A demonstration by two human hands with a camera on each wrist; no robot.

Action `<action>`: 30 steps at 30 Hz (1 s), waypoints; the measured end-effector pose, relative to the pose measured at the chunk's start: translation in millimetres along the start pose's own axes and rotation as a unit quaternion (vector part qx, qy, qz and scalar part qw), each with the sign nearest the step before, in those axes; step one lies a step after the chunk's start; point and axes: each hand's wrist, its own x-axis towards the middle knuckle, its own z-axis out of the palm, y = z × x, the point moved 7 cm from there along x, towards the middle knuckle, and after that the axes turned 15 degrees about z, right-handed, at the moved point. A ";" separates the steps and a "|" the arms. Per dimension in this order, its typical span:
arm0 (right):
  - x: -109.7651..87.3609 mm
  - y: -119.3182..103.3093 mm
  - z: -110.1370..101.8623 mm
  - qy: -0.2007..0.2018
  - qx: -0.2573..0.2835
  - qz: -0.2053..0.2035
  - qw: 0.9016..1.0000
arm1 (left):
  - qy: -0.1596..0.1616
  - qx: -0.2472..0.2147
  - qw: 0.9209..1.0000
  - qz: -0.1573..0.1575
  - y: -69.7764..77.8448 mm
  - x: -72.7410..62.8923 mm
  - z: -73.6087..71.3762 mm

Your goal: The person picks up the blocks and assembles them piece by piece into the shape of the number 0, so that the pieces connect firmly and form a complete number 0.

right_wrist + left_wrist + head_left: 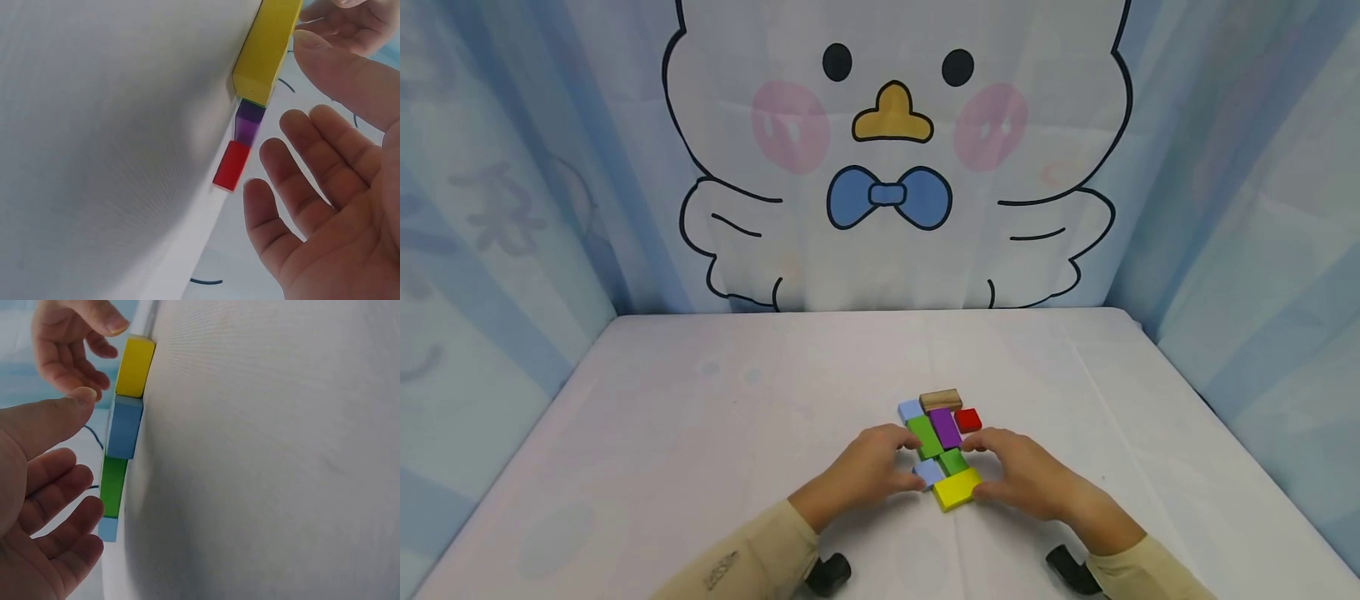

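Several coloured blocks lie flat in a close cluster on the table. Nearest the body is a yellow block [957,490], with a small light-blue block [928,473] and a small green block [953,462] just beyond it. A longer green block [924,437] lies beside a purple block [945,427]. At the far end are a wood-coloured block [941,400], a red block [967,420] and another light-blue block [910,410]. My left hand [876,462] hovers at the cluster's left side, fingers relaxed. Opposite it, my right hand [1018,471] holds its loosely bent fingers by the yellow and purple blocks.
A white cloth covers the table [737,417]. Behind it hangs a curtain [887,258] with a cartoon figure, and blue curtains [497,208] flank both sides. A black wrist device [829,575] sits under the left sleeve, another [1072,571] under the right.
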 end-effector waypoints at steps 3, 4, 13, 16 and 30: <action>0.8 -0.1 1.3 -0.003 -0.001 -0.004 1.000 | -0.003 0.000 1.000 -0.007 0.0 2.7 3.1; 1.0 -0.2 1.6 -0.004 -0.002 -0.006 1.000 | -0.005 0.000 1.000 -0.011 0.1 3.5 4.2; 0.3 -0.8 3.9 -0.008 -0.006 -0.020 1.000 | -0.014 0.006 1.000 -0.027 -0.2 6.1 11.7; -1.2 -1.3 4.0 -0.010 -0.005 -0.027 1.000 | -0.016 0.003 1.000 -0.025 1.1 6.6 14.0; -2.5 -0.2 6.2 -0.016 -0.004 -0.011 1.000 | -0.027 0.016 0.999 -0.028 3.5 7.5 17.3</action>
